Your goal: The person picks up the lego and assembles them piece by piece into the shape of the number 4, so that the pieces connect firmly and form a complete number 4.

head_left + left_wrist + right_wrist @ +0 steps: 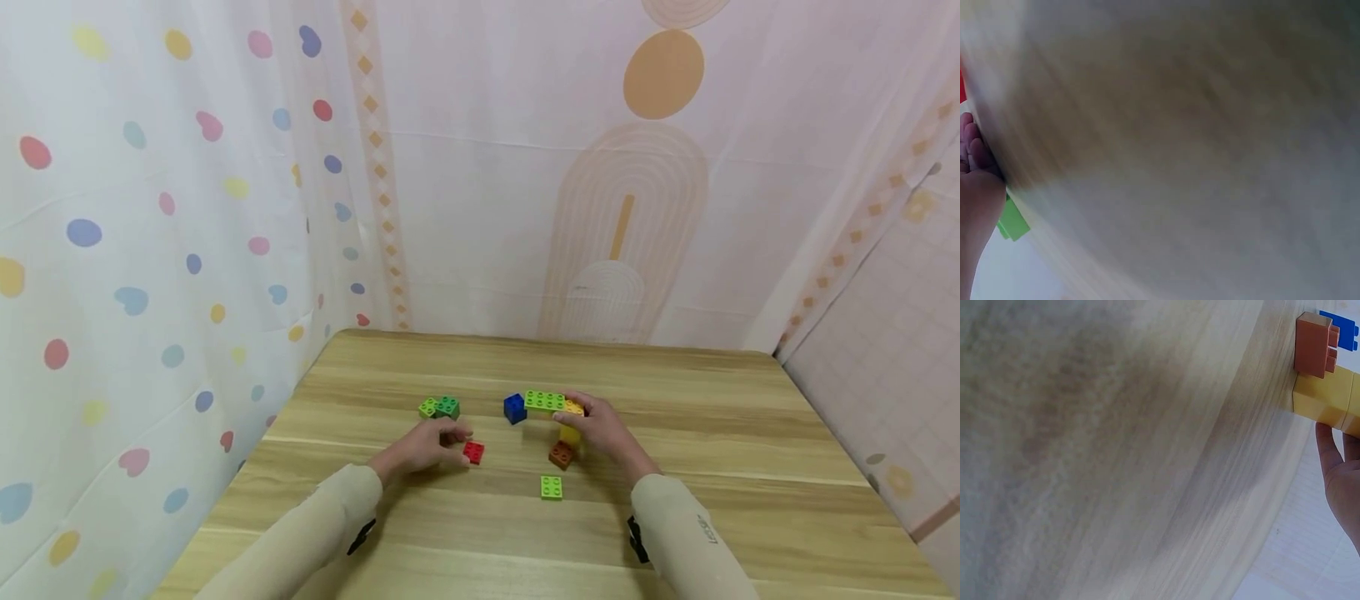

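Observation:
In the head view, my left hand [429, 446] reaches over the table with fingers relaxed, thumb and fingertips right at a small red brick [473, 452]. My right hand [603, 427] grips a stack of yellow bricks [570, 435], thumb on the near side. From the top of that stack a long light green brick [544, 401] juts out leftward, its end close to a blue brick [514, 408]. A brown brick [560, 455] sits at the stack's near side. The right wrist view shows fingertips against the yellow bricks [1324, 400], with the brown brick [1314, 347] beside them.
Behind my left hand, a dark green brick [447, 407] stands by a light green brick [427, 407]. Another light green brick [551, 487] lies nearer me. Patterned curtains [480, 167] hang behind and left of the wooden table [465, 550].

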Motion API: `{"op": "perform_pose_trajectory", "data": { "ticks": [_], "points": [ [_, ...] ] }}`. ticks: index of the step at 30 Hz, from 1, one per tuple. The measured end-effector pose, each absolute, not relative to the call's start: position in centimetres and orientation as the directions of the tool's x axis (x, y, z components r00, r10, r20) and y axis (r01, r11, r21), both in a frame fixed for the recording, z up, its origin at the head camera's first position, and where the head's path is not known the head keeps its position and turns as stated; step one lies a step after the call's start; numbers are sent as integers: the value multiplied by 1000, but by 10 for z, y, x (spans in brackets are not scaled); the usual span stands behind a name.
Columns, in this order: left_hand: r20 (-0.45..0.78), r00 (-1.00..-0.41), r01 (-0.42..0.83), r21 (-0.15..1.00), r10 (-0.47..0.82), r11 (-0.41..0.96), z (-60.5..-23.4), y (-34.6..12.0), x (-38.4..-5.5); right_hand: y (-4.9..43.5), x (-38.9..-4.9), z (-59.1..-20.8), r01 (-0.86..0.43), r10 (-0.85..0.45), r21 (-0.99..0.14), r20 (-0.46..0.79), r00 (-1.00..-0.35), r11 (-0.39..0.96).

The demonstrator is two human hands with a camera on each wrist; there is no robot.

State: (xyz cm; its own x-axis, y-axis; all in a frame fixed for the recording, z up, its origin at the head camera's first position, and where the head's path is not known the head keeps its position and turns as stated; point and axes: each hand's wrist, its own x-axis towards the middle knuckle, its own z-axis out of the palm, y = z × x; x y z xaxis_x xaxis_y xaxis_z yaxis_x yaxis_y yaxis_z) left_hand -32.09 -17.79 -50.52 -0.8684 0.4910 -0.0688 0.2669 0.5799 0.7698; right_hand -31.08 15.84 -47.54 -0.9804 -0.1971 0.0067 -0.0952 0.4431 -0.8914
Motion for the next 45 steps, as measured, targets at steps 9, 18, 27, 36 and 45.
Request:
{"op": "perform_pose_trajectory", "data": {
  "ticks": [9, 18, 27, 36, 45],
  "points": [
    [-16, -852, 350, 726, 523, 592, -512, -176, -322, 159, -313, -478, -97, -201, -896, 9, -979, 432],
    [-31, -864, 323, 731, 502, 601, -513, -172, -319, 158, -310, -477, -52, -180, -893, -33, -983, 447],
    [-50, -868, 290, 757, 495, 586, -501, -167, -321, 158, -311, -475, -36, -172, -898, -45, -984, 439],
    [-75, -886, 223, 797, 459, 561, -492, -156, -325, 158, -311, -477, -46, -179, -893, -39, -983, 447],
    [-51, -912, 191, 825, 407, 532, -482, -142, -326, 159, -311, -477, -65, -189, -888, -25, -982, 455]
  ]
}}
